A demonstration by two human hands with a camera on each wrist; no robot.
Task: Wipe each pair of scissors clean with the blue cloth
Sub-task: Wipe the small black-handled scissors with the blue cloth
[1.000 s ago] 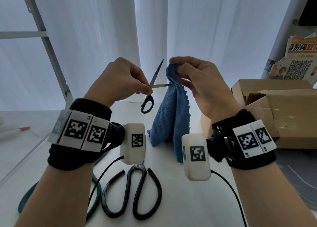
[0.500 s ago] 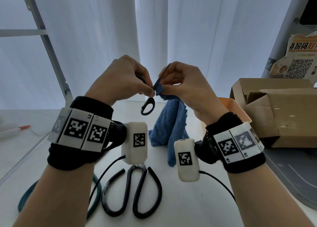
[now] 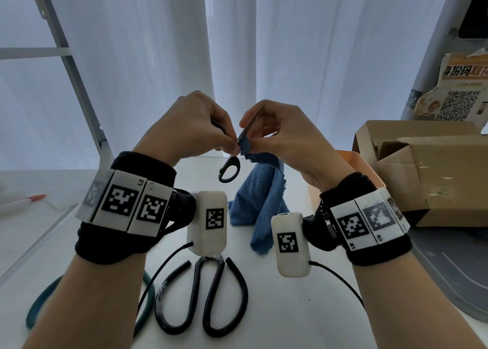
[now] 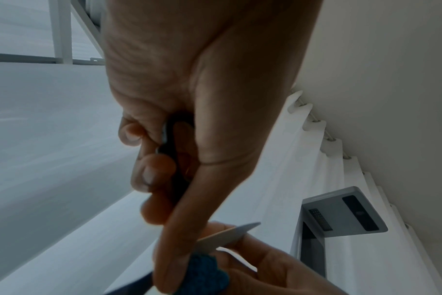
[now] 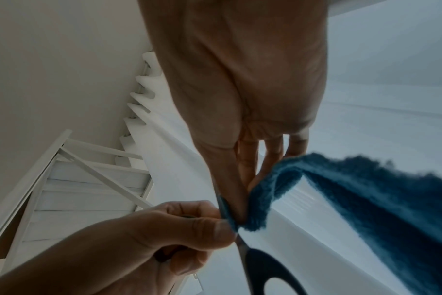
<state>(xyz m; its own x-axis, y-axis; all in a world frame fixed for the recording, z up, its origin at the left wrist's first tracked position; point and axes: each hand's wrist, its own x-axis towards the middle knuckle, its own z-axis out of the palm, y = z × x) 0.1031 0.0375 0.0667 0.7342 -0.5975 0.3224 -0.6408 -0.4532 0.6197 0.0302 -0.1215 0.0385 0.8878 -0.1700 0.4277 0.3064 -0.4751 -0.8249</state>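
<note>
The left hand (image 3: 190, 129) grips the small scissors (image 3: 239, 148) by the upper handle loop, fingers curled round it so that the loop is almost wholly hidden in the head view; only the lower black loop hangs free below the knuckles. The right hand (image 3: 280, 135) pinches a fold of the blue cloth (image 3: 261, 201) round the blade close to the pivot, thumb and forefinger pressed together on it, and the blade tip juts up past the fingers. Whether both blades lie inside the fold cannot be told; just one grey blade shows in the left wrist view. The cloth's lower end trails down to the white table (image 3: 303, 309), and its bottom corner is partly behind the right wrist camera. On the table below the hands lies a large pair of black scissors (image 3: 203, 293), handles toward the person, blades hidden under the left wrist camera. A teal-handled thing (image 3: 144, 296) is mostly covered by the left forearm. To the right an open cardboard box (image 3: 433, 174) stands near the table edge, an orange tray (image 3: 356, 161) half hidden behind the right hand; to the far left lies a pen (image 3: 23, 202).
</note>
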